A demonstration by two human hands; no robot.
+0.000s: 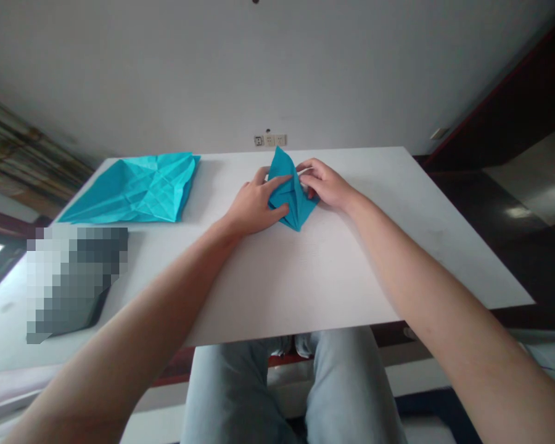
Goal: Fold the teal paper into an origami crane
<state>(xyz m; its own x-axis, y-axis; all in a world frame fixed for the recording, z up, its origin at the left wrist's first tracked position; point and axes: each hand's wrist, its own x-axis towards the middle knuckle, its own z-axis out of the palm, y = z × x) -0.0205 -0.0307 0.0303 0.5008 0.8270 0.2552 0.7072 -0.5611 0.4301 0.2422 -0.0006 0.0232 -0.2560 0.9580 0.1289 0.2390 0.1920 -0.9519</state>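
A folded piece of turquoise paper (285, 196) stands on the white table with its pointed tip facing the wall. Its creased layers meet at a lower corner nearer to me. My left hand (259, 200) grips it from the left, with the thumb and a finger over the front and other fingers behind the edge. On the opposite side, my right hand (326, 182) has curled fingers at the paper's right edge. Part of that contact is hidden behind the fingers.
A larger creased turquoise sheet (143, 188) lies at the table's far left. In front of it is a pixelated dark-edged object (76, 283). The white table (287, 290) meets a wall with several sockets (271, 140). My legs (287, 394) are below the near edge.
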